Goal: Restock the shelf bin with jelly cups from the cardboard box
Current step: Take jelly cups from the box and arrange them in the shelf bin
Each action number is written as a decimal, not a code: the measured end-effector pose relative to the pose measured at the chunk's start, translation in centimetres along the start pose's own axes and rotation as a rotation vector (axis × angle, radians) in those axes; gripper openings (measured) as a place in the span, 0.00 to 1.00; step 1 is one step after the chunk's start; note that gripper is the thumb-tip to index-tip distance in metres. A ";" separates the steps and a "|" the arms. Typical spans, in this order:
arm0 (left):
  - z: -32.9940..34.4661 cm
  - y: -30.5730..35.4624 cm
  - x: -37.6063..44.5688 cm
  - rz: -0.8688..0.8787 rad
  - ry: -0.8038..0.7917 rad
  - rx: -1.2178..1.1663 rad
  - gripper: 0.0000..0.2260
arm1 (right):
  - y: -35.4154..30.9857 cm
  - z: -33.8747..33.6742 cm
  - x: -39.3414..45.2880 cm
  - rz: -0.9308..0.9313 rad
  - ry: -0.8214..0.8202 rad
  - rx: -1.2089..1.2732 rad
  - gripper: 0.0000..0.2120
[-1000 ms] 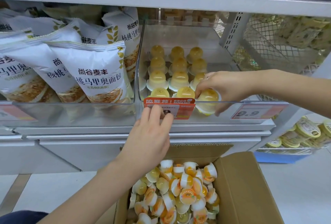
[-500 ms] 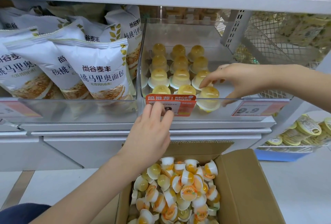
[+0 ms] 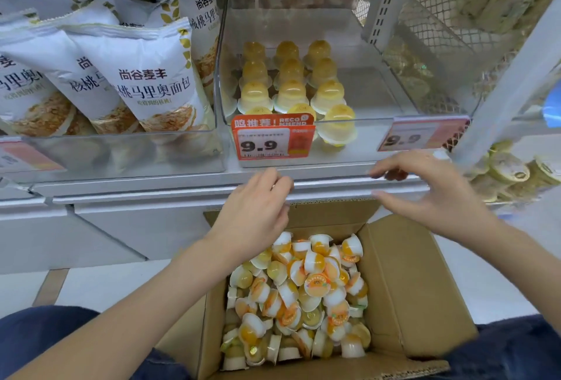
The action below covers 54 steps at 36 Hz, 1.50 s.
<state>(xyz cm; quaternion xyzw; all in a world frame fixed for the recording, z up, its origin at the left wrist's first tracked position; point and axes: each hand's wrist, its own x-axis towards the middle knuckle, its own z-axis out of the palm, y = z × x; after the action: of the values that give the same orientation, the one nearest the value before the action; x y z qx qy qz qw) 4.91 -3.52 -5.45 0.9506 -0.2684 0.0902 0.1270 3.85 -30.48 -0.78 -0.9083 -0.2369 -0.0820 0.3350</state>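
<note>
Yellow jelly cups (image 3: 291, 91) on white bases fill the clear bin (image 3: 382, 76); orange-red tag (image 3: 273, 137) at its six o'clock; brown box (image 3: 403, 282) holds orange-and-white cups (image 3: 303, 294); white bags (image 3: 145, 76) at nine.

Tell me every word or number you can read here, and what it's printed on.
"尚谷麦丰" and "桃马里奥面包": front white bread bag.
"鸣推荐!", "RECOMMEND", "9.9": orange price tag on the jelly cup bin.
"9.9", blurred: right price tag.
Smaller print on tags and cup lids: unreadable.
</note>
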 end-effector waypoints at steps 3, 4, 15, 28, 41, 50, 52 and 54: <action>2.5 -0.6 -0.8 -0.066 -0.176 -0.027 0.11 | 2.2 3.8 -1.3 0.149 -0.223 0.009 0.14; 3.4 -1.1 -1.2 -0.091 -0.256 -0.057 0.12 | 3.0 5.0 -1.6 0.189 -0.351 -0.030 0.15; 14.8 -5.1 -7.5 -0.361 -0.872 -0.127 0.14 | 10.6 16.8 -5.6 0.506 -0.843 -0.154 0.22; 22.2 -0.5 -7.8 -0.418 -0.598 -0.251 0.28 | 13.3 23.5 -7.4 0.723 -0.619 -0.164 0.33; 25.1 0.3 -6.3 -0.339 -0.623 -0.304 0.25 | 15.7 23.8 -8.3 0.715 -0.658 0.099 0.31; 23.0 -0.6 -7.3 -0.595 -0.514 -0.699 0.20 | 14.9 21.3 -10.3 0.847 -0.435 0.232 0.26; 21.9 -0.6 -7.1 -0.620 -0.488 -0.736 0.21 | 14.2 20.2 -10.3 0.853 -0.389 0.246 0.26; 20.4 -0.3 -6.8 -0.611 -0.466 -0.743 0.23 | 13.0 18.8 -10.1 0.815 -0.355 0.263 0.26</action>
<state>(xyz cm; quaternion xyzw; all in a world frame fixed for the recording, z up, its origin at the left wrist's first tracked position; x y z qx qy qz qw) 1.48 -5.90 -26.59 0.8713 -0.0145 -0.2656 0.4125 1.14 -30.68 -25.63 -0.8771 0.0776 0.2440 0.4065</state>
